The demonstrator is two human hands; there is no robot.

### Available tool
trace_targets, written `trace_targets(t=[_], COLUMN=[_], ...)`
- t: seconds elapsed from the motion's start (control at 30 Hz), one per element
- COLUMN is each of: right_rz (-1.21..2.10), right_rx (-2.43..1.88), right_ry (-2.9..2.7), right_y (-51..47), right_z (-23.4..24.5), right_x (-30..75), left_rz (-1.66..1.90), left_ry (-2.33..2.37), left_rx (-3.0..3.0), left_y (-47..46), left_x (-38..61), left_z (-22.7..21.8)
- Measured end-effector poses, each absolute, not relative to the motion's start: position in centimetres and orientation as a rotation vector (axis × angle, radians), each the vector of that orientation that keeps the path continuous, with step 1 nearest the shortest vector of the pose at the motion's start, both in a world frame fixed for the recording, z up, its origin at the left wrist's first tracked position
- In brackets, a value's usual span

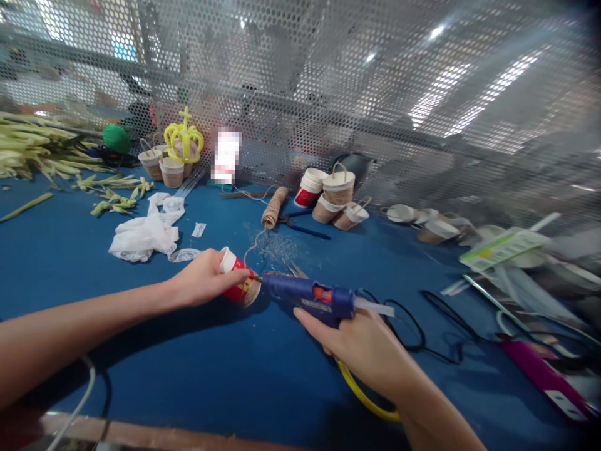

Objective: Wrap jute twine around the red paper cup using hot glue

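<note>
While the left hand point(201, 279) gripped the red cup point(235, 285) (twined only near its base), the right hand point(364, 347) clasped the glue gun point(310, 297).

We are looking at a yellow crown point(184, 141) on the blue worktop point(56, 250): green stalks point(32, 150) are lying left of it, crumpled white plastic point(143, 235) just before it, twine-wrapped cups point(338, 197) well right.

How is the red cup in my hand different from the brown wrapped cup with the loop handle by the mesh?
The red cup lies sideways in the left hand, its print mostly bare; the wrapped cup stands roughly upright, covered in brown twine. The wrapped cup carries a loop handle; the red cup shows none. Both keep a white rim.
</note>
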State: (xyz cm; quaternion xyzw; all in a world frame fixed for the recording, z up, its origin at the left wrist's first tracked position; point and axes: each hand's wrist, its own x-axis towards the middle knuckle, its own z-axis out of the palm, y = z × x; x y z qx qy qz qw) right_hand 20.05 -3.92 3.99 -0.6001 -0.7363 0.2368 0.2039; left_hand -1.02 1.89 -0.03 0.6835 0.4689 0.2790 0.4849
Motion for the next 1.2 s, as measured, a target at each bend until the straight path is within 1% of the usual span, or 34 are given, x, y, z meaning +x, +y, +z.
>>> trace_targets(t=[0.17, 0.37, 0.63, 0.87, 1.2], right_rz=[0.575, 0.467, 0.455, 0.441, 0.633], right_rx=[-1.565, -1.567, -1.530, -1.575, -1.559], right_ry=[-2.122, -2.133, -2.228, -2.160, -2.063], right_y=[-4.0, -4.6, -5.1, -4.7, -3.9], right_z=[4.0, 3.9, 3.3, 3.7, 4.6], right_x=[19.9, 19.5, 19.8, 19.6, 19.6], left_rz=[0.685, 0.689, 0.719, 0.701, 0.692], left_ry=[1.178, 1.179, 1.250, 1.211, 1.207], left_rx=[1.630, 1.572, 1.559, 1.565, 1.736], left_y=[2.0, 2.3, 2.6, 2.3, 1.7], left_x=[-0.9, -0.6, -0.5, -0.6, -0.8], left_z=[0.1, 0.2, -0.1, 0.1, -0.2])
